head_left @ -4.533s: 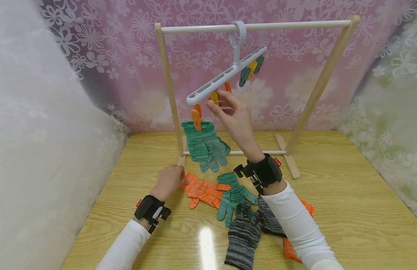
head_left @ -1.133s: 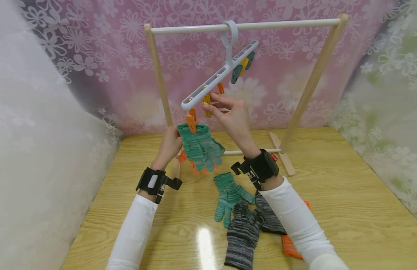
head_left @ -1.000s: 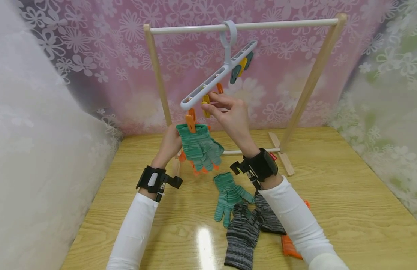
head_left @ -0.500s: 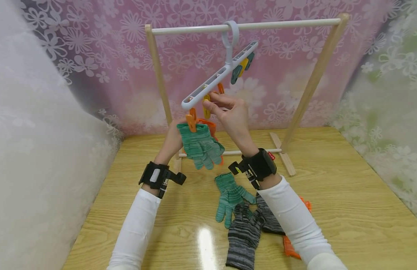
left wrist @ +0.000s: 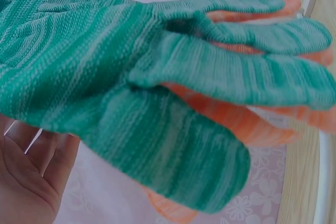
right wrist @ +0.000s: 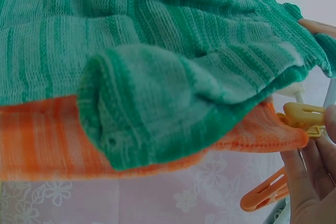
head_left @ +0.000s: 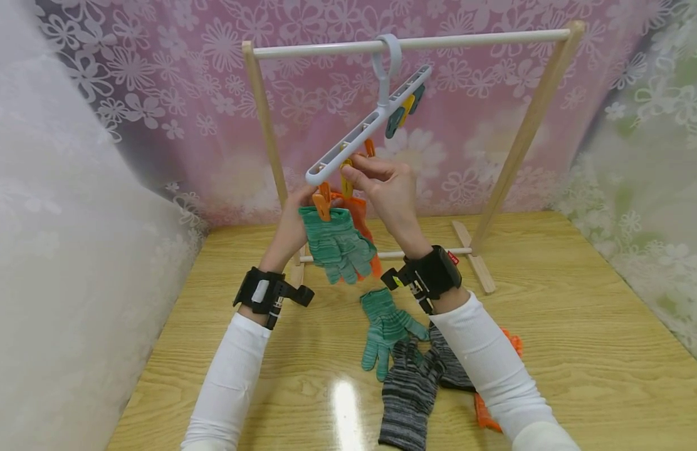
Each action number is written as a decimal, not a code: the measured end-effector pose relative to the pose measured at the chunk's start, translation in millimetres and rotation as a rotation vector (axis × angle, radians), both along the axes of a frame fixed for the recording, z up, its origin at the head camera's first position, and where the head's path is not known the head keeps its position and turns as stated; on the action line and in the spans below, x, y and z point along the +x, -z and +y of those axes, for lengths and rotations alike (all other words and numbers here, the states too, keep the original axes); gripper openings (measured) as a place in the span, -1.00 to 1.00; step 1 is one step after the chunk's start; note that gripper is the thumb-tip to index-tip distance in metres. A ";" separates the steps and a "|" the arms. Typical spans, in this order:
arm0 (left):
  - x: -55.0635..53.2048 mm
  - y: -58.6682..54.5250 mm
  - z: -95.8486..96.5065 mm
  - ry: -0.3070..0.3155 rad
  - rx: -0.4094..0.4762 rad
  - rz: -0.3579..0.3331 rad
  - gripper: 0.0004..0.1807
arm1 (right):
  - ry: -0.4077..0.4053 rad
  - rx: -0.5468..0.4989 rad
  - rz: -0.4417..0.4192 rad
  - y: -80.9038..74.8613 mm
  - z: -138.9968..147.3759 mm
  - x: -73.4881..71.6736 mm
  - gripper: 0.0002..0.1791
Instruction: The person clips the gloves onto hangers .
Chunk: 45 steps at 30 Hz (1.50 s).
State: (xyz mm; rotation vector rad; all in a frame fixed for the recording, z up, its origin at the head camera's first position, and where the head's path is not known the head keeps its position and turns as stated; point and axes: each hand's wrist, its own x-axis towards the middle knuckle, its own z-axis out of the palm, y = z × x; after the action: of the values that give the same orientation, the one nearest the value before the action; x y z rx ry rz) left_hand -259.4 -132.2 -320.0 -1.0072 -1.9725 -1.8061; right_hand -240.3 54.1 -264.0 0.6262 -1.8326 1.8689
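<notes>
1. The hanger (head_left: 348,147) hooks over the bar (head_left: 478,42); under its near end the orange clip (head_left: 322,207) bites the cuff of the green glove (head_left: 340,244), which hangs fingers down; the far clips (head_left: 395,122) hang under its other half.

2. The orange glove (head_left: 360,214) is below the hanger's near end, just behind the green glove and partly hidden by it; its long axis runs downward from the cuff (right wrist: 286,132), leaning slightly toward the person's right.

3. The right hand (head_left: 395,194) is under the hanger's near half; its thumb and fingers pinch the yellow clip (head_left: 347,185), which hangs close to upright, next inward from the orange clip.

4. Under the hanger, the cuff sits at the yellow clip's lower end; in the right wrist view one corner reaches the clip, with the right fingers just beside it; whether the clip grips the cloth, I cannot tell.

5. The right hand looks nearer that corner; the left hand (head_left: 292,222), below the hanger's near end, reaches behind the green glove; its fingertips are hidden, so I cannot tell whether they pinch the cuff.

6. On the table (head_left: 580,351), lower than the hanger, lie a loose green glove (head_left: 382,329) and grey gloves (head_left: 405,401).
</notes>
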 end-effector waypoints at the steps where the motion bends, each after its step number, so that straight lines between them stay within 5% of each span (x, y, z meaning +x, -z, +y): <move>1: 0.3 -0.4 0.6 0.008 0.010 0.002 -0.72 | 0.001 0.001 0.000 -0.2 0.3 0.1 -0.69; 10: 5.8 -4.3 6.4 -0.069 0.024 0.000 -0.71 | 0.013 0.015 0.009 -1.0 4.2 0.6 -0.69; 17: 8.1 -6.9 14.1 -0.015 0.076 -0.029 -0.67 | 0.025 0.026 -0.025 -2.0 8.1 2.2 -0.69; 25: 11.5 -10.0 22.9 -0.120 0.089 -0.026 -0.74 | 0.036 0.035 -0.045 -4.0 11.6 3.6 -0.69; 36: 13.6 -14.7 30.5 -0.119 0.175 -0.116 -0.60 | 0.023 0.034 -0.045 -4.8 17.1 5.1 -0.69; 45: 15.3 -14.5 30.5 -0.136 0.090 -0.101 -0.54 | 0.048 0.166 -0.041 -1.7 24.4 8.4 -0.63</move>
State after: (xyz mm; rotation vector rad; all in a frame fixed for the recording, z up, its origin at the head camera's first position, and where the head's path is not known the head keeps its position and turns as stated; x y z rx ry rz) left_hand -244.1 -101.7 -305.5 -0.7493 -1.9459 -1.8851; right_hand -231.9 78.5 -262.3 0.5976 -2.0263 1.7236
